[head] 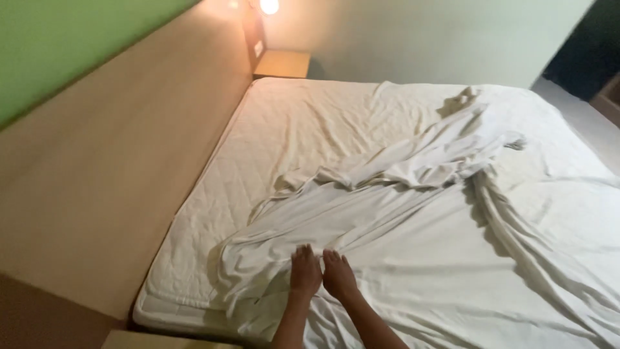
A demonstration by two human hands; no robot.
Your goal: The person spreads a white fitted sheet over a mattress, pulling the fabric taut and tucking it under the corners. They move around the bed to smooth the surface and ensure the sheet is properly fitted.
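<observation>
A crumpled white sheet (413,213) lies loose across a white quilted mattress (297,123). It is bunched into folds through the middle and toward the far right. My left hand (304,271) and my right hand (338,274) lie side by side, palms down, on the near edge of the sheet. Their fingers are pressed into a gathered fold. Whether the fingers pinch the cloth or only press on it is not clear. Both forearms reach up from the bottom of the view.
A tall pale wooden headboard (110,161) runs along the left of the bed under a green wall. A small wooden bedside shelf (282,63) with a lit lamp (268,6) stands at the far corner. A dark doorway (588,52) is at the upper right.
</observation>
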